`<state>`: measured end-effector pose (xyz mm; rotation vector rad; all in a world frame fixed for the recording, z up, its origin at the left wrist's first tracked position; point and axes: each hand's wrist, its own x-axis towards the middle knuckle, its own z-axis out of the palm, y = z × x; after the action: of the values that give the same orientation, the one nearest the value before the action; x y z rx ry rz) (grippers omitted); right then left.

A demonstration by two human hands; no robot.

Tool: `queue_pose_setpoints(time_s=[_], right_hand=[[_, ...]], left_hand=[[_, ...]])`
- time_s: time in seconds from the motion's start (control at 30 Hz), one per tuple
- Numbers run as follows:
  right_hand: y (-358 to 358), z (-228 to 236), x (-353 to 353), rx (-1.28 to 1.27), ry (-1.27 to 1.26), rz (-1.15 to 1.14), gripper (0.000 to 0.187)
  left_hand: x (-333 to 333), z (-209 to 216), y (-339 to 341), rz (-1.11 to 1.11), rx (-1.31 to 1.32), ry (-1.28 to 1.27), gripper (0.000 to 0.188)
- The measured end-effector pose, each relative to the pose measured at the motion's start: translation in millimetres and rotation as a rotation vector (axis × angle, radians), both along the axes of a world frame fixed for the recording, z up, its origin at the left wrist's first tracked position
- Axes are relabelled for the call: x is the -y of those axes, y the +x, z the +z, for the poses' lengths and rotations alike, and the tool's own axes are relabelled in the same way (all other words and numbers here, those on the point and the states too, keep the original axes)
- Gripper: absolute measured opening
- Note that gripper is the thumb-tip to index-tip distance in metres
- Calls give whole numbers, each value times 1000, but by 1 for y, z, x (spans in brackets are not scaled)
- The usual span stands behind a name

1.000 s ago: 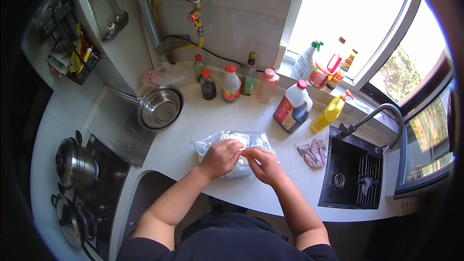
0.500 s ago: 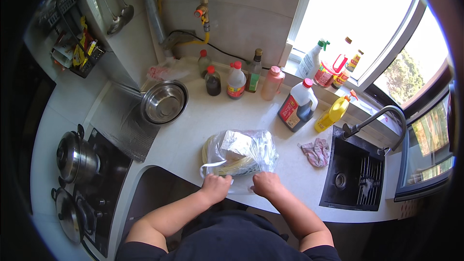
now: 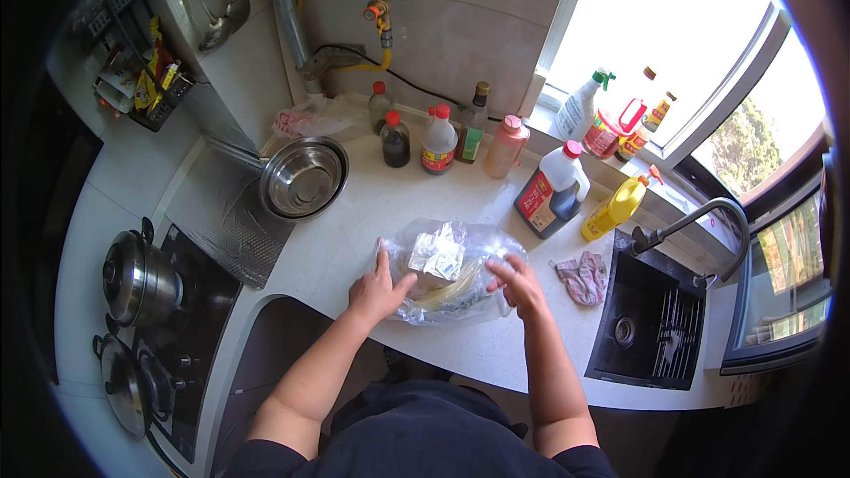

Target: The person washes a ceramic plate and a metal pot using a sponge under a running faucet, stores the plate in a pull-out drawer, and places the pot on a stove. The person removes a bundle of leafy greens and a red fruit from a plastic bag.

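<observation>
A clear plastic bag lies on the pale countertop in front of me, its mouth spread wide. Inside it I see a foil-topped block and pale, stringy stalks with some green; their exact kind is unclear. My left hand rests at the bag's left edge, thumb and forefinger stretched apart. At the right edge is my right hand, its fingers spread against the plastic. Neither hand grips anything that I can see.
Sauce bottles stand along the back wall. To the right are a large dark jug, a yellow bottle, a crumpled cloth and a black sink. Steel bowls and a stove with pots are on the left.
Both hands have let go of the bag's near edge and moved forward to its sides, fingers opening. The bag's mouth now lies wider, and its near part no longer stretches toward me.
</observation>
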<state>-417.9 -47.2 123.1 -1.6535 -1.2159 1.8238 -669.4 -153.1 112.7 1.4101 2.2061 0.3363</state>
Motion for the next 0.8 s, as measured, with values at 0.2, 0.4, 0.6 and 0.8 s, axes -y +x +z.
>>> queue_pose_setpoints(time_s=[0.2,0.4,0.6,0.8], right_hand=[[-20,-13,-34,830,867,-53,77],[-1,-33,-21,1077,711,551,91],[17,-72,-20,558,490,497,85],[9,-102,-43,429,618,324,79]], left_hand=[[-46,52,6,-91,-198,-68,101],[-33,46,-6,-231,-152,-280,120],[-18,-14,-24,-172,-93,-383,122],[-52,-39,-36,-119,-119,-195,122]])
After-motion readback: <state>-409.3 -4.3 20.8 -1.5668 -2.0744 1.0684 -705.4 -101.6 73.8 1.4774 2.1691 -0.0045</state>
